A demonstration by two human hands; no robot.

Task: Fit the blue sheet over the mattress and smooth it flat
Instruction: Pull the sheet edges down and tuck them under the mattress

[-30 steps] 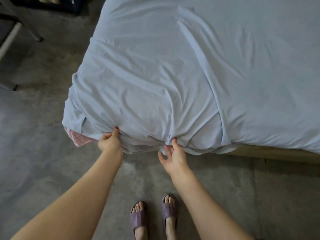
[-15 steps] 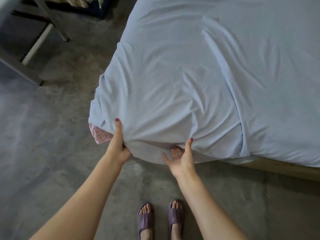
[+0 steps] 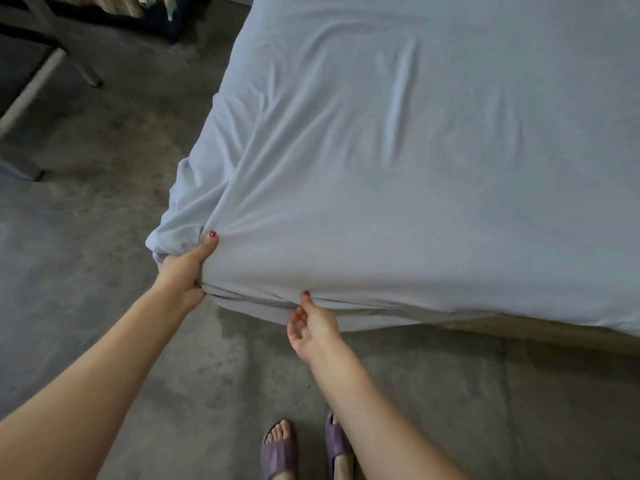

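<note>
The light blue sheet (image 3: 398, 174) covers the mattress, which is fully hidden under it, with soft folds fanning from the near left corner. My left hand (image 3: 185, 271) grips a bunch of the sheet at that corner, thumb on top. My right hand (image 3: 310, 329) is at the sheet's lower hem along the near edge; its thumb tip touches the hem and its fingers curl loosely below, holding nothing that I can see. A tan bed base (image 3: 540, 332) shows under the hem at right.
Grey concrete floor (image 3: 104, 209) lies to the left and front of the bed. A metal-legged frame (image 3: 31, 88) stands at far left, and a dark shelf with items (image 3: 145, 12) is at the top left. My feet in purple slippers (image 3: 280, 452) stand close to the bed.
The left hand has closed on the corner fabric and pulled it over; the pink checked patch seen earlier is now covered. The folds across the sheet top have flattened. The view has shifted left.
</note>
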